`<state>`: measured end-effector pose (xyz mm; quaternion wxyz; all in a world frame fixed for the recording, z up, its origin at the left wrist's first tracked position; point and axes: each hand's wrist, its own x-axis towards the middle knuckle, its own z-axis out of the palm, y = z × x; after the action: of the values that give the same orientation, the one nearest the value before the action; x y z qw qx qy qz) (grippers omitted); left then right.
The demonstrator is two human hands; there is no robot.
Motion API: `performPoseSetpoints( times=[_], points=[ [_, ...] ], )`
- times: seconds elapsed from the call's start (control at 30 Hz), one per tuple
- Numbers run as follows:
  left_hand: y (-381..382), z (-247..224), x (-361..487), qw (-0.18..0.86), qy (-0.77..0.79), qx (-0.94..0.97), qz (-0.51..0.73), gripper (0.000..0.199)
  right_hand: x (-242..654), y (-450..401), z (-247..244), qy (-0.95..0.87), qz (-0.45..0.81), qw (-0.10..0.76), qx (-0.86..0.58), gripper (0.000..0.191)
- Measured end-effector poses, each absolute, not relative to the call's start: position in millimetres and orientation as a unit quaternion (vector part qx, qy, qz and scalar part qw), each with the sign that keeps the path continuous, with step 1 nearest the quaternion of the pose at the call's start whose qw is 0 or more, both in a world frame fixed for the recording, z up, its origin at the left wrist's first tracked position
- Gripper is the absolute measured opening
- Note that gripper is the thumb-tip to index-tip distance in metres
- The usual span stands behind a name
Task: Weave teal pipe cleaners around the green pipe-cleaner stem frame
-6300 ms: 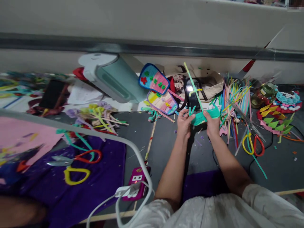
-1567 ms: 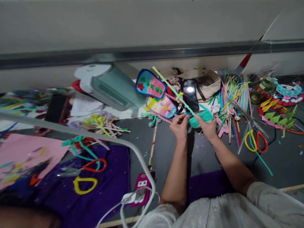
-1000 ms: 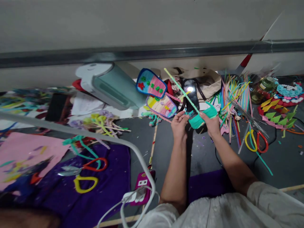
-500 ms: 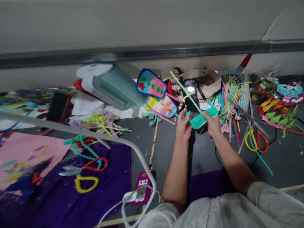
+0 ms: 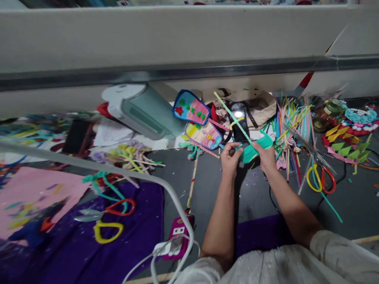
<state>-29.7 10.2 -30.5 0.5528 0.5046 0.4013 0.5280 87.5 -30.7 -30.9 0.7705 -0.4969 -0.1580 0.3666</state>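
Note:
Between my two hands is a flat teal green pipe-cleaner craft panel. My right hand grips its right side, thumb on top. My left hand is closed in a pinch at its left end, on what looks like a loose teal pipe-cleaner end. A long pale green pipe cleaner, with a short yellow one crossed over it, rises from the panel's upper edge. Just beyond, a phone shows a bright reflection. Two fan-shaped pipe-cleaner pieces, one blue-edged and one purple-edged, lie left of it.
Bundled pipe cleaners and scissors lie to the right, near a glass jar. Leftward are a pale green lamp-like device, more scissors on purple cloth, a power strip and a curved white tube.
My left fingers have closed at the panel's left end, where a teal coil showed before. The whole view has shifted slightly, with things appearing a little lower.

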Motion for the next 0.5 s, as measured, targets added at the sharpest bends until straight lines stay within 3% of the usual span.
performPoseSetpoints(
  times=[0.23, 0.5],
  points=[
    [15, -39, -29, 0.540, 0.402, 0.429, 0.602, 0.030, 85, -32, -31, -0.193, 0.329, 0.764, -0.520, 0.037],
    [24, -45, -35, 0.672, 0.369, 0.274, 0.580, 0.042, 86, -32, -33, -0.205, 0.324, 0.758, -0.527, 0.036]
  ],
)
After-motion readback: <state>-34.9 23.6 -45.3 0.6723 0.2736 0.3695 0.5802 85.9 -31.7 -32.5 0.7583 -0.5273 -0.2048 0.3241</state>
